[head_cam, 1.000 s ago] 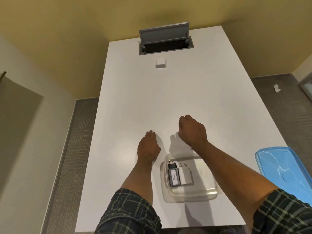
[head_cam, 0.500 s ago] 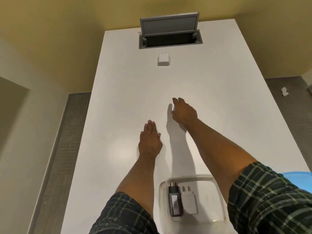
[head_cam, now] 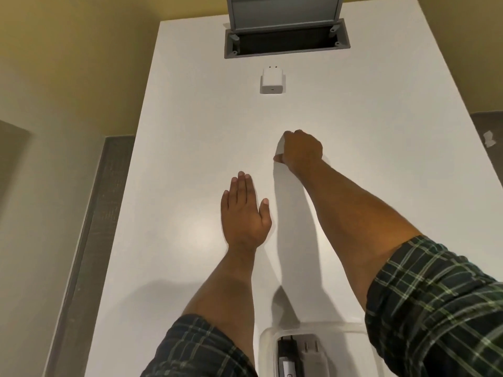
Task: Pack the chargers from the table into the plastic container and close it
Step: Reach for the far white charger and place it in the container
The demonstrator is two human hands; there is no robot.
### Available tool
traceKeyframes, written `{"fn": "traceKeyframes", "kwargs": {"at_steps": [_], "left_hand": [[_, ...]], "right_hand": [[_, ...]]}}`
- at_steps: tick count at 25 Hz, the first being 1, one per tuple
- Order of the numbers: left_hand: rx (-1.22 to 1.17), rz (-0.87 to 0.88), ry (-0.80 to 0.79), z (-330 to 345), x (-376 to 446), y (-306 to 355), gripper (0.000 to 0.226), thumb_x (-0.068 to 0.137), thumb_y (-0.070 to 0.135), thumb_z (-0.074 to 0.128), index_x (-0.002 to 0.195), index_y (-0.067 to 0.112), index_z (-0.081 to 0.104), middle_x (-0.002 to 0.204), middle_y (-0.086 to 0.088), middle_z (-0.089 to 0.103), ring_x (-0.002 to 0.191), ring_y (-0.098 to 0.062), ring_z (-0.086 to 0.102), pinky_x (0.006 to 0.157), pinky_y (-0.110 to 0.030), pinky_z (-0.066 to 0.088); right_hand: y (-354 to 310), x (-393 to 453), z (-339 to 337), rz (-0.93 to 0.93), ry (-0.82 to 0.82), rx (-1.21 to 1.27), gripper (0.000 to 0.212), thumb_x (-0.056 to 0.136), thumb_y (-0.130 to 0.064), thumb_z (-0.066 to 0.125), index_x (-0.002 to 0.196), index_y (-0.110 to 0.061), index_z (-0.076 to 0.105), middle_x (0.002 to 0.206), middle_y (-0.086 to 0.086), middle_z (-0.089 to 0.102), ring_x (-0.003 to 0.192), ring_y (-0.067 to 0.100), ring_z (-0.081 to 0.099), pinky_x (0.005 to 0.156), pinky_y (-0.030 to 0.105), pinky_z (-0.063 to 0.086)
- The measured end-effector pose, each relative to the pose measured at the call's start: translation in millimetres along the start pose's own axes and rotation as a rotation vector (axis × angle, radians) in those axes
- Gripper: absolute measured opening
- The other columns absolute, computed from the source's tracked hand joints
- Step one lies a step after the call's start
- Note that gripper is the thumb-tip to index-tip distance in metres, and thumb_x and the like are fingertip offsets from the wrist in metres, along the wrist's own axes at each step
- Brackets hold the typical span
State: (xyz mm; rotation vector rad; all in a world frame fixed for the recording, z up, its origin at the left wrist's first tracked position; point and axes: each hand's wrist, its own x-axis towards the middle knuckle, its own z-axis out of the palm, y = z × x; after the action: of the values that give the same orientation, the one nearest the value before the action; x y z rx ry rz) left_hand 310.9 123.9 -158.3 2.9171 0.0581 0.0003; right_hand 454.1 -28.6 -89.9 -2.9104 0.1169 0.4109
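Left hand (head_cam: 245,213) flat on the white table (head_cam: 381,186), palm down, fingers straight and pressed together, thumb a little apart. Right hand (head_cam: 300,152) farther out, fingers curled under, closed round something pale at its left side, perhaps a white charger, though mostly hidden by the knuckles. Another white charger (head_cam: 273,82) lying alone near the far end, prongs pointing away, just short of the grey cable hatch (head_cam: 285,36) with its lid raised. Wide bare tabletop between that charger and the right hand, and more to either side out to the long edges. Clear plastic container (head_cam: 269,341) at the near edge, cut off by the bottom of the view, partly under the right sleeve (head_cam: 435,322). Inside it a black charger (head_cam: 287,352) and a white one (head_cam: 310,355) side by side, touching, prongs toward the far end.
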Motion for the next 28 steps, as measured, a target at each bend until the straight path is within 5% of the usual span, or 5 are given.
{"fn": "traceKeyframes", "kwargs": {"at_steps": [3, 5, 8, 12, 28], "left_hand": [[0.015, -0.008, 0.014, 1, 14, 2, 0.069, 0.101, 0.049, 0.028, 0.162, 0.016, 0.02, 0.17, -0.001, 0.018, 0.158, -0.02, 0.016, 0.126, -0.042, 0.02], [0.013, -0.01, 0.033, 3, 24, 4, 0.069, 0.101, 0.049, 0.028, 0.162, 0.016, 0.021, 0.169, -0.001, 0.019, 0.158, -0.02, 0.017, 0.126, -0.043, 0.02], [0.027, -0.018, 0.063, 8, 32, 4, 0.069, 0.101, 0.051, 0.027, 0.162, 0.017, 0.02, 0.169, 0.0, 0.018, 0.158, -0.019, 0.017, 0.126, -0.043, 0.02], [0.048, -0.022, 0.079, 11, 35, 3, 0.069, 0.102, 0.053, 0.025, 0.162, 0.019, 0.02, 0.17, 0.002, 0.016, 0.158, -0.018, 0.015, 0.127, -0.042, 0.018], [0.128, 0.002, 0.019, 5, 63, 10, 0.072, 0.101, 0.057, 0.023, 0.163, 0.022, 0.012, 0.171, 0.001, 0.004, 0.159, -0.022, 0.003, 0.128, -0.045, 0.009]], "right_hand": [[-1, 21, -12, 0.023, -0.056, -0.119, 0.109, 0.073, -0.06, 0.08, 0.154, -0.013, 0.024, 0.14, 0.015, 0.051, 0.122, 0.032, 0.059, 0.081, 0.036, 0.045], [-4, 37, -20, 0.038, -0.063, -0.206, 0.135, 0.067, -0.06, 0.084, 0.16, -0.018, -0.005, 0.16, 0.024, 0.023, 0.139, 0.041, 0.043, 0.101, 0.044, 0.043], [-10, 57, -29, -0.056, -0.042, -0.286, 0.158, 0.049, -0.067, 0.089, 0.158, -0.024, -0.017, 0.165, 0.022, -0.012, 0.15, 0.052, 0.008, 0.119, 0.06, 0.023], [-11, 74, -31, -0.156, 0.022, -0.24, 0.157, 0.045, -0.075, 0.084, 0.158, -0.03, -0.016, 0.167, 0.017, -0.013, 0.151, 0.051, -0.003, 0.119, 0.067, 0.013], [-46, 113, -41, -0.188, 0.044, -0.261, 0.155, 0.05, -0.071, 0.085, 0.158, -0.025, -0.016, 0.167, 0.021, -0.01, 0.15, 0.054, 0.004, 0.119, 0.064, 0.022]]}}
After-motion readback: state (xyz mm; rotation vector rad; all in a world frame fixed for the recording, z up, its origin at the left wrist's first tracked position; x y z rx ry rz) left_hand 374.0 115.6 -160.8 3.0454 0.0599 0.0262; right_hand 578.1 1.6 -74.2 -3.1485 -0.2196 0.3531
